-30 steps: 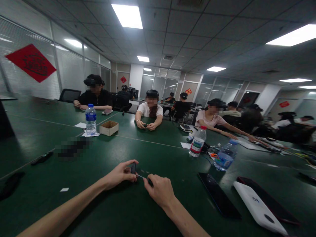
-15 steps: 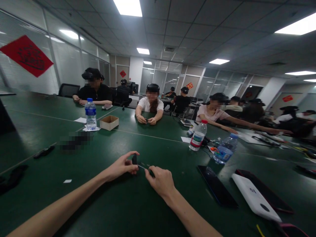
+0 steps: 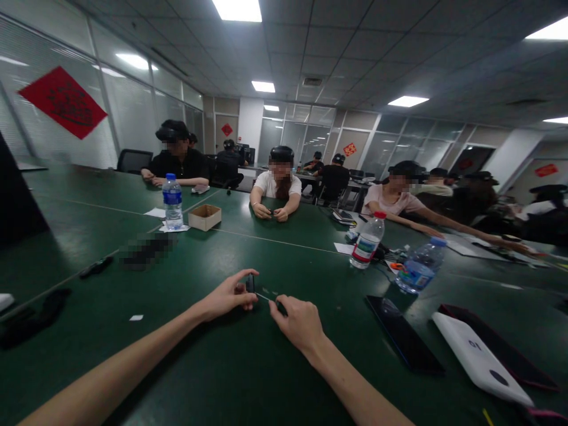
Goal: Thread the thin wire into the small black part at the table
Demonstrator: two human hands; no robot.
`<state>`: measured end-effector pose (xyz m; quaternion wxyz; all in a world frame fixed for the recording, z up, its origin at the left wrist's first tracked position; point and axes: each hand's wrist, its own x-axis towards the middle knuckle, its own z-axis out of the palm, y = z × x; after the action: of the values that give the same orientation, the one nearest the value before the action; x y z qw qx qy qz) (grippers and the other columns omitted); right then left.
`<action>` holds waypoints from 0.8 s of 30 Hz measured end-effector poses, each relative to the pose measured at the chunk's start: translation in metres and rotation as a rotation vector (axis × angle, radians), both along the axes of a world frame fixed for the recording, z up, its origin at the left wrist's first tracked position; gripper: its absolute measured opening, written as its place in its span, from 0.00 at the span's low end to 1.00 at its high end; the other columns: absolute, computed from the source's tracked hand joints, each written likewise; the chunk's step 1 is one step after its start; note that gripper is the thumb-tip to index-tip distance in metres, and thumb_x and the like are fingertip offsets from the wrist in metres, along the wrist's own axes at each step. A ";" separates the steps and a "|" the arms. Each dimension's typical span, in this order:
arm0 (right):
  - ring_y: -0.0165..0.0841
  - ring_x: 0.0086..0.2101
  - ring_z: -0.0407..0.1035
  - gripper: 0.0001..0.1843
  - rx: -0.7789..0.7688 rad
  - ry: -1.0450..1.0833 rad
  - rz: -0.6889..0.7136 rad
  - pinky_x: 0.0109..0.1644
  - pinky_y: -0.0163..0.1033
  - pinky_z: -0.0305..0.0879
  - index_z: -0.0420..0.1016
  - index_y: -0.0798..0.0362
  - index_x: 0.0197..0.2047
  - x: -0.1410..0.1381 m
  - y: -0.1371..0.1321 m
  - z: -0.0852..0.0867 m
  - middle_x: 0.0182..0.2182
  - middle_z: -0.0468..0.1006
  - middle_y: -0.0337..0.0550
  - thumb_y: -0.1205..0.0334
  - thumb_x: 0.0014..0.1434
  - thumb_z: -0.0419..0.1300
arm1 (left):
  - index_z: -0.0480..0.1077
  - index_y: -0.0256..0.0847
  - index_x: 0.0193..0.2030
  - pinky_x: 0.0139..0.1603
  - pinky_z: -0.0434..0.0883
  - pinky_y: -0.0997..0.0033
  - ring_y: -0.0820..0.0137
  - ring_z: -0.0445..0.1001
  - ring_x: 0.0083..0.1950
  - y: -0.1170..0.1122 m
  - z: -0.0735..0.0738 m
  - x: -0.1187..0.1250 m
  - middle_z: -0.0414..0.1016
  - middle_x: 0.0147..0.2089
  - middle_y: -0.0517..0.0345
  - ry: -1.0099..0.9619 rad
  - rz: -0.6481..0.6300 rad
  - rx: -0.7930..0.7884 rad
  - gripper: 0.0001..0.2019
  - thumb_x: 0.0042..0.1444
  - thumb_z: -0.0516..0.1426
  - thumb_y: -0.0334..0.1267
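Still clamping a dark block in the left grip and a thin-shafted tool in the right grip, angled toward the block, without evident advance.

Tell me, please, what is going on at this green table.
The left hand holds a small dark object upright, and the right hand grips a thin tool whose shaft points toward it; whether the tip touches is unclear. On the green table to the right lie a dark phone-like slab and a white device. Opposite, a person in a white top holds something small and dark.
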<state>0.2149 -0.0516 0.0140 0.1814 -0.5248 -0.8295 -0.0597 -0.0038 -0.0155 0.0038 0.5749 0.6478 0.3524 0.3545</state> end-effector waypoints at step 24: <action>0.29 0.27 0.71 0.22 -0.076 -0.061 -0.002 0.29 0.31 0.60 0.73 0.52 0.39 0.000 -0.005 0.007 0.32 0.78 0.44 0.50 0.67 0.43 | 0.55 0.40 0.59 0.32 0.69 0.71 0.71 0.72 0.29 0.001 -0.004 0.003 0.71 0.28 0.61 0.092 0.025 0.041 0.31 0.50 0.61 0.43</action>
<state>0.2147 -0.0562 0.0212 0.1358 -0.5302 -0.8358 -0.0441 -0.0004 -0.0150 -0.0001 0.5402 0.6707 0.3789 0.3388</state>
